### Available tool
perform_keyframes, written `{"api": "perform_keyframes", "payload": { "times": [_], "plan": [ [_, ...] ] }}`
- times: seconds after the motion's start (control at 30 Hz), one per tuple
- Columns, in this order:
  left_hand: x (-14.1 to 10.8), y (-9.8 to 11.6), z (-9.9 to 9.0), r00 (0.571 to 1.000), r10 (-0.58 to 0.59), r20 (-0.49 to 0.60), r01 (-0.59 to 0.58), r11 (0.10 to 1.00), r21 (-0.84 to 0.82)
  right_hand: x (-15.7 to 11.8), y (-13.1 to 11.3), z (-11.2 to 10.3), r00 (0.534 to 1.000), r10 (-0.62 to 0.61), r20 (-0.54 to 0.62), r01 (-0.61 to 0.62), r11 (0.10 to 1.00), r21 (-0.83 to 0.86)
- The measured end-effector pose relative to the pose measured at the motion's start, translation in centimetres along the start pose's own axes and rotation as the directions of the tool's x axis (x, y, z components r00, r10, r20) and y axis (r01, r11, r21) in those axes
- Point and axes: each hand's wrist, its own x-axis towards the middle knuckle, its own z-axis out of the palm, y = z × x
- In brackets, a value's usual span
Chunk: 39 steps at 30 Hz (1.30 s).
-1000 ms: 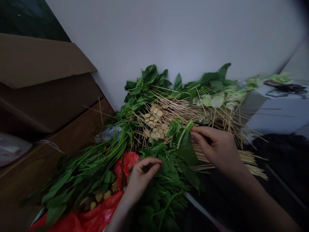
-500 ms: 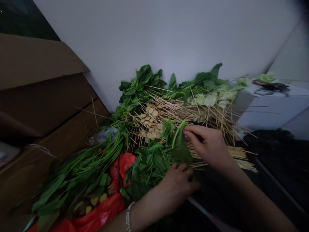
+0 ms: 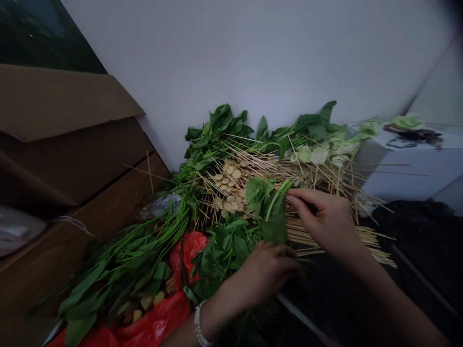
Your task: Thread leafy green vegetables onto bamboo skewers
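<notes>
My right hand [image 3: 323, 217] pinches the stem end of a small bunch of leafy greens [image 3: 277, 212], whose leaves hang down to the left. Just below those leaves is my left hand [image 3: 269, 270], its back toward the camera; its fingertips are hidden and dim. Loose greens [image 3: 229, 243] lie left of my left hand. Behind the held bunch are skewers with pale round slices [image 3: 231, 176]. A row of bare wooden skewers [image 3: 376, 243] lies beneath my right hand.
Long-stemmed greens [image 3: 108, 274] rest over a red plastic bag [image 3: 155, 323] at lower left. A cardboard box [image 3: 72, 159] stands at left. Leafy skewers [image 3: 220, 125] and pale cabbage skewers [image 3: 318, 154] line the wall. Black plastic [image 3: 415, 226] is at right.
The view has shifted, so the scene sits slightly lower and further right. The greens in my right hand have turned a little, and my left hand's fingers have moved up toward the hanging leaves.
</notes>
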Motion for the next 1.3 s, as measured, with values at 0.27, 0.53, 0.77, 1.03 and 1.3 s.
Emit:
{"api": "perform_keyframes", "payload": {
  "times": [0.27,0.53,0.77,1.03,1.3],
  "plan": [
    [-5.4,-2.3,-5.9,0.589,-0.762,-0.269,0.027,0.351,-0.936,-0.1,0.3,-0.8,0.999,0.009,-0.053,-0.01,1.0,-0.002],
    [-6.3,-3.6,-5.6,0.288,-0.914,-0.285,-0.136,0.255,-0.957,-0.8,-2.3,-0.4,0.911,-0.095,0.402,-0.011,0.967,0.255],
    [-6.0,-3.5,-4.8,0.225,-0.894,-0.388,-0.104,0.374,-0.922,-1.6,-4.0,0.9,0.81,-0.139,0.57,-0.08,0.936,0.342],
    [-6.3,-2.5,-5.0,0.246,-0.879,-0.408,-0.093,0.397,-0.913,-1.9,-3.6,1.8,0.811,-0.081,0.58,-0.108,0.953,0.284],
    [-6.2,-2.0,-5.4,0.269,-0.918,-0.292,-0.18,0.25,-0.952,-2.0,-3.4,2.2,0.807,-0.093,0.584,-0.058,0.97,0.235]
  ]
}}
